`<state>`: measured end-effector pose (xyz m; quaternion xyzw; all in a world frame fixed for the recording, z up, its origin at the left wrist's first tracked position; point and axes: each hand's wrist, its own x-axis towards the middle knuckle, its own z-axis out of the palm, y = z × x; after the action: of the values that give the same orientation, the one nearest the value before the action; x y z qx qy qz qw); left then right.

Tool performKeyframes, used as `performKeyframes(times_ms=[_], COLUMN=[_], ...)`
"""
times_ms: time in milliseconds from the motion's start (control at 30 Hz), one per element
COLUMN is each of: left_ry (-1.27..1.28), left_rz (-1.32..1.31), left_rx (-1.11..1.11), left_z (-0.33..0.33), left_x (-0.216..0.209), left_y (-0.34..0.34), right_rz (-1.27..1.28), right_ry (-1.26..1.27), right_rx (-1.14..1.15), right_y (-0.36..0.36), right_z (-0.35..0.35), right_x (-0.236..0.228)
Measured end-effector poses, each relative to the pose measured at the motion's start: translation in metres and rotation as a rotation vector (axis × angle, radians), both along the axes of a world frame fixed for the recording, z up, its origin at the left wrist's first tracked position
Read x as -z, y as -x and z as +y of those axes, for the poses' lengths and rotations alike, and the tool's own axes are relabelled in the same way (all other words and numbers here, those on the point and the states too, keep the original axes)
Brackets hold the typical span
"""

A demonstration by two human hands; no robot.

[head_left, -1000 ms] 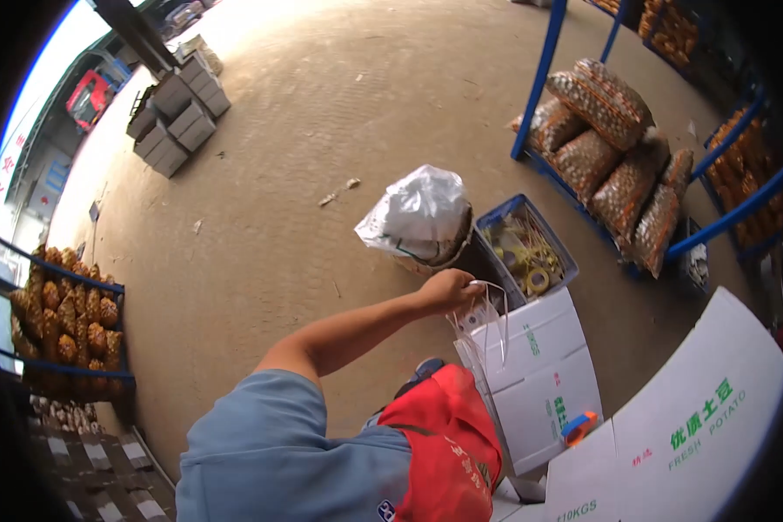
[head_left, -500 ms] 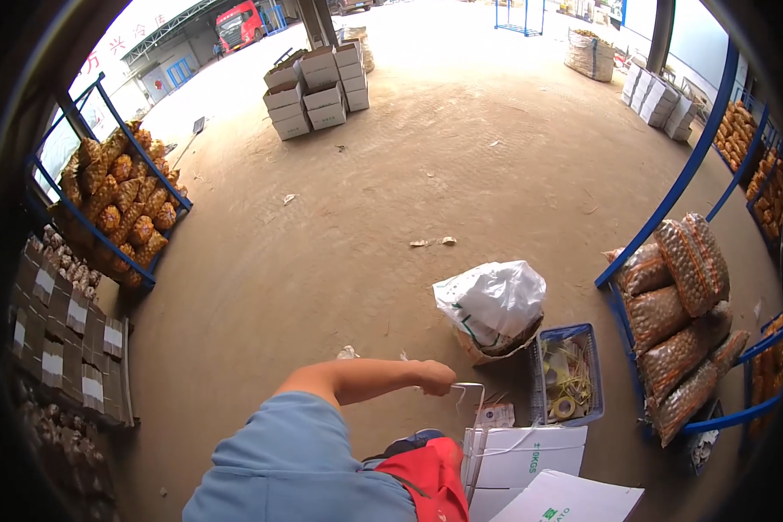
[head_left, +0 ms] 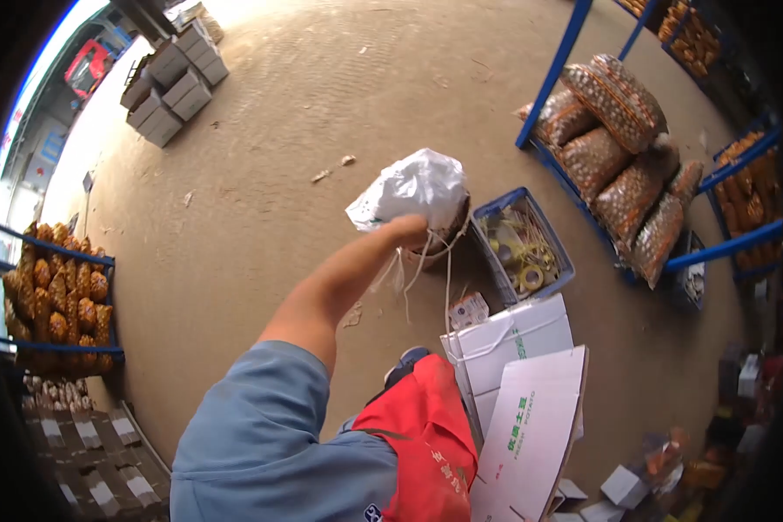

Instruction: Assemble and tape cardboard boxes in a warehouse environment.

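Observation:
My left arm reaches forward, and my left hand [head_left: 411,230] is closed round a white cord [head_left: 449,283]. One strand of it runs down toward the flat white cardboard boxes [head_left: 532,426] beside my legs, and loose ends dangle under the hand. Just beyond the hand sits a basket-like container [head_left: 451,245] with a crumpled white plastic bag [head_left: 418,184] on top. A blue crate [head_left: 558,246] to its right holds tape rolls and yellowish strips. Between crate and boxes lies a small printed packet [head_left: 469,311]. My right hand is out of view.
Mesh sacks of produce [head_left: 618,148] fill a blue rack [head_left: 555,170] at the right. More orange sacks [head_left: 61,287] are racked at the left, above dark stacked trays [head_left: 87,444]. Stacked cartons [head_left: 178,83] stand at the back left.
My view has turned right and tilted, shifting the surroundings. My left hand has reached farther forward with the cord and now overlaps the plastic bag and container.

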<state>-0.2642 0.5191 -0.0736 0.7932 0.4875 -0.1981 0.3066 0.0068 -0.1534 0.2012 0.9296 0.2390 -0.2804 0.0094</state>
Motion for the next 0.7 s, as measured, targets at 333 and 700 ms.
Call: performKeyframes(times_ms=[333,700], left_ry=[-0.703,-0.081], left_rz=[-0.928,-0.988], left_rx=[-0.652,-0.476], left_z=[0.101,-0.144], left_x=[-0.146,-0.111], left_y=[-0.184,-0.167], right_rz=[-0.12,-0.044], right_ry=[-0.213,-0.231], right_rx=[0.047,0.125], right_y=[0.037,0.062], right_z=[-0.038,-0.04], right_x=[-0.003,0.017])
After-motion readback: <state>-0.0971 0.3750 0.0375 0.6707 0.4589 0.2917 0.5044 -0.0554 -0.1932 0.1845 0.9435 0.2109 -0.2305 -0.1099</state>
